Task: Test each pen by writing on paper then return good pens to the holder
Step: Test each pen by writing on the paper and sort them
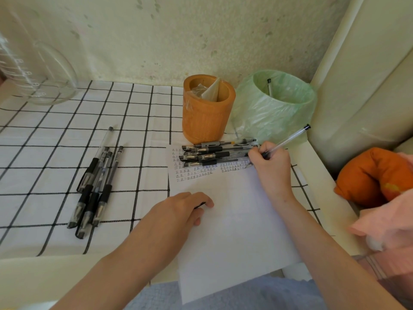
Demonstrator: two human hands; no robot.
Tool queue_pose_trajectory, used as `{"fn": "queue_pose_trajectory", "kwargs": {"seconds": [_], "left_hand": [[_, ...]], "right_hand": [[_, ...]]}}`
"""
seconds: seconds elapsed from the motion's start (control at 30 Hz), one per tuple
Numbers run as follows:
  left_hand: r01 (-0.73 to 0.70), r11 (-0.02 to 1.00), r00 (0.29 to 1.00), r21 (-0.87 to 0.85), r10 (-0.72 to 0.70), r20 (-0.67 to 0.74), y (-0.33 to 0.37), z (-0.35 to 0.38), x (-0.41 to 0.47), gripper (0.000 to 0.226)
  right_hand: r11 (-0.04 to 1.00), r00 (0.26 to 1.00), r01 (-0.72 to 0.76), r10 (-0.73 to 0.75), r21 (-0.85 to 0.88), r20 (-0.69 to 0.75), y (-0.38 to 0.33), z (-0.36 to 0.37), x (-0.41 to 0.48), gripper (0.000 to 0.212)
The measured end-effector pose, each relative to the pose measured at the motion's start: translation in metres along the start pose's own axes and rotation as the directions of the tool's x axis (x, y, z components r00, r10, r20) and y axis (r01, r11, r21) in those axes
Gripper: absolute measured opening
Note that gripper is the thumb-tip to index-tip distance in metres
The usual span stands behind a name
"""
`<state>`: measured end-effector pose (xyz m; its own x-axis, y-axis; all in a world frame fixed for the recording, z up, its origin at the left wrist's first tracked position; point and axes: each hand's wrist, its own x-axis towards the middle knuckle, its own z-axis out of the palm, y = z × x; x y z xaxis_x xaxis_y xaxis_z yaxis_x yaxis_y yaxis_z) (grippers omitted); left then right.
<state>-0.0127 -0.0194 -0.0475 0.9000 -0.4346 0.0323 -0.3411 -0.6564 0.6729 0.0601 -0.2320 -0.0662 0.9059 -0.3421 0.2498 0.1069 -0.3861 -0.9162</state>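
The tablecloth [55, 135] is white with a black grid; the pen holder [205, 121] is orange, the bin liner [274, 117] pale green, the paper [234, 231] white

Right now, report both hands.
Left hand: pinches a small black item, resting on the paper.
Right hand: grips a clear pen, tip at the paper.

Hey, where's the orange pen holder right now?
In the head view, the orange pen holder stands near the wall, right of centre, just left of the green-bagged bin and behind the pen pile.
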Motion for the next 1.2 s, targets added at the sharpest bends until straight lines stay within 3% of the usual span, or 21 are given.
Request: {"fn": "queue_pose_trajectory", "kwargs": {"seconds": [0.27, 1.2], "left_hand": [[0.016, 1.0, 1.0, -0.017, -0.016, -0.001, -0.0007, 0.0004, -0.0006, 0.026], [0.02, 1.0, 1.0, 0.005, -0.02, -0.018, 0.0006, 0.002, -0.0001, 0.024]], "right_hand": [[0.991, 0.994, -0.073, 0.081, 0.113, -0.07, 0.0023, -0.0009, 0.0036, 0.03], [1.0, 1.0, 0.002, -0.002, 0.005, 0.004, 0.0008, -0.0003, -0.0002, 0.041]]}}
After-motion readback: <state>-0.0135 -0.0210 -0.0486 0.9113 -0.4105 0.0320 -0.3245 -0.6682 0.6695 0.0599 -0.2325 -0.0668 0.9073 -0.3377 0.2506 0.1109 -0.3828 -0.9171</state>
